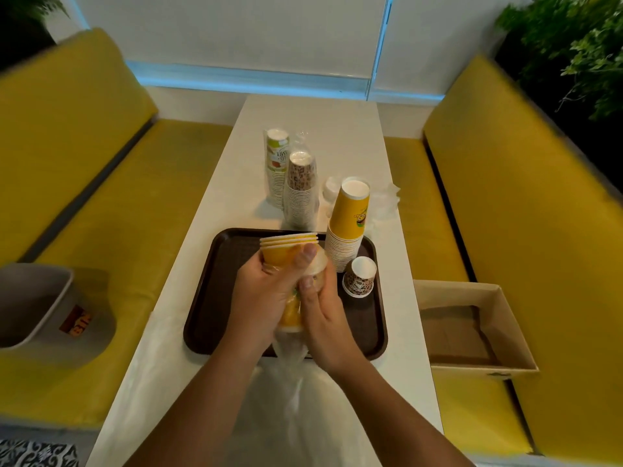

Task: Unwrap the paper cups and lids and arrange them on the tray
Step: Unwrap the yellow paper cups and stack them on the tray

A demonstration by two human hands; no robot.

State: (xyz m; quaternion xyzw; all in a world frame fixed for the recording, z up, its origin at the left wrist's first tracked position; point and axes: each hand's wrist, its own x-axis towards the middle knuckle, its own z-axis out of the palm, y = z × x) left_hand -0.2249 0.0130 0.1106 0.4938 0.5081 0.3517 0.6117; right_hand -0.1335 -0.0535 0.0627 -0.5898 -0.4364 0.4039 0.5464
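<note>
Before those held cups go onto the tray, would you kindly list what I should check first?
1. Left hand grips the yellow cups: ok.
2. Right hand grips the plastic wrap: ok.
3. Wrap fully off the cups: not ok, it covers their lower end.
4. Bare room on the tray, left side: ok.
5. Tall yellow stack upright on the tray: ok.
6. Spotted cup apart from the hands: ok.
</note>
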